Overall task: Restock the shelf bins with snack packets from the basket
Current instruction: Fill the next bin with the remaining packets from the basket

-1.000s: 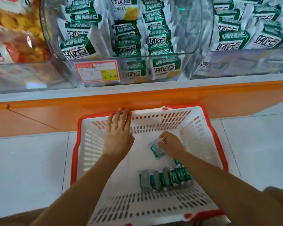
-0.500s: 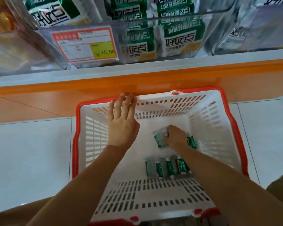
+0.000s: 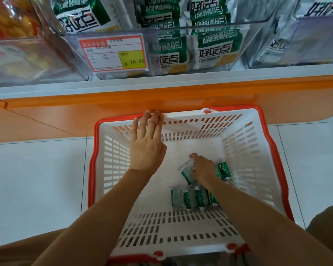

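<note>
The shelf runs across the top with an orange front edge, and clear bins stand on it; the middle bin is well stocked with green-and-white packs and carries a price tag on its front wall; it is open on top, so the way in looks to be up and over that wall, clearing the shelf edge on the rise. Below, on the pale floor, the basket sits just beside the shelf base; its slotted walls are tall and slope inward, which leaves the middle roomy but the corners tight. The left hand lies flat with fingers straight, tips resting on the far rim, holding nothing, likely steadying the basket. The right hand is down at the basket bottom, fingers curled round a packet; more green packets lie just right of it, and whether it grasps those too I cannot tell. Nearer the person a row of packets lies side by side, touching, on the basket bottom. These are small film-wrapped snacks; I judge them light, crinkly and slick, with contents that may crush; best pinched gently across the flat faces or by a crimped end; several could likely be gathered at once; the risk is one sliding out of the hand on the lift.
</note>
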### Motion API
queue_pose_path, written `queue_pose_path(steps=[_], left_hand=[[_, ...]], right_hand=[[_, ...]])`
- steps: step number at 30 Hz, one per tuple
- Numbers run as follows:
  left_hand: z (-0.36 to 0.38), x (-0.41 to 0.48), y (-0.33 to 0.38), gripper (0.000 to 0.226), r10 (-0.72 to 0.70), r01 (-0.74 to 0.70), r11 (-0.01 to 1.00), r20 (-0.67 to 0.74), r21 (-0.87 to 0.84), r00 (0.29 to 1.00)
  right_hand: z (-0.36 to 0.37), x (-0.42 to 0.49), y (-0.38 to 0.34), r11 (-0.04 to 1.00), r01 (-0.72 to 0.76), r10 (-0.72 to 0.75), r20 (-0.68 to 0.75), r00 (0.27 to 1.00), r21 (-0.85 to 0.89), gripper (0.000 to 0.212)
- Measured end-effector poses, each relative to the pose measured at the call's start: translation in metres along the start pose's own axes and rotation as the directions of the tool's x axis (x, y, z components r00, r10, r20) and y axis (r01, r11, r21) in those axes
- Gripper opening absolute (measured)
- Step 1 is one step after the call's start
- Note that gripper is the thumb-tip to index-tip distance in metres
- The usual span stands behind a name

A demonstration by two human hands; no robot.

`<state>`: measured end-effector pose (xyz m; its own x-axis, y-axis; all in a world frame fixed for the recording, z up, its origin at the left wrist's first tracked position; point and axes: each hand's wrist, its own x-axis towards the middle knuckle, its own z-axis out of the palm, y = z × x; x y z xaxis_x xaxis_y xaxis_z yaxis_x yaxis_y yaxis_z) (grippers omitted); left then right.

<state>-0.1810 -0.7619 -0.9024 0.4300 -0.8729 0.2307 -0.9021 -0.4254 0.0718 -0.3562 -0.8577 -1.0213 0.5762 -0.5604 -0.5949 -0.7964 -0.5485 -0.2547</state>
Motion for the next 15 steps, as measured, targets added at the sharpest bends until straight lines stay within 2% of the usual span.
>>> queue_pose_path(steps=[2, 8, 11, 15], left_hand=[[-0.001, 0.0, 0.0, 0.073, 0.0, 0.0, 1.0, 0.011, -0.003, 1.0], [0.0, 0.0, 0.0, 0.072, 0.0, 0.0, 1.0, 0.014, -0.003, 1.0], [0.001, 0.0, 0.001, 0.073, -0.006, 0.006, 1.0, 0.012, 0.003, 1.0], [0.002, -0.001, 0.001, 0.075, -0.015, 0.015, 1.0, 0.013, 0.006, 1.0]], right_hand=[[0.002, -0.001, -0.001, 0.997, 0.027, -0.023, 0.055, 0.998, -0.07, 0.051], [0.002, -0.002, 0.003, 0.992, 0.071, -0.07, 0.016, 0.997, -0.107, 0.017], [-0.002, -0.005, 0.006, 0.997, 0.068, -0.068, -0.002, 0.998, -0.041, 0.022], [-0.002, -0.011, 0.005, 0.991, 0.13, -0.128, 0.064, 0.99, -0.025, 0.053]])
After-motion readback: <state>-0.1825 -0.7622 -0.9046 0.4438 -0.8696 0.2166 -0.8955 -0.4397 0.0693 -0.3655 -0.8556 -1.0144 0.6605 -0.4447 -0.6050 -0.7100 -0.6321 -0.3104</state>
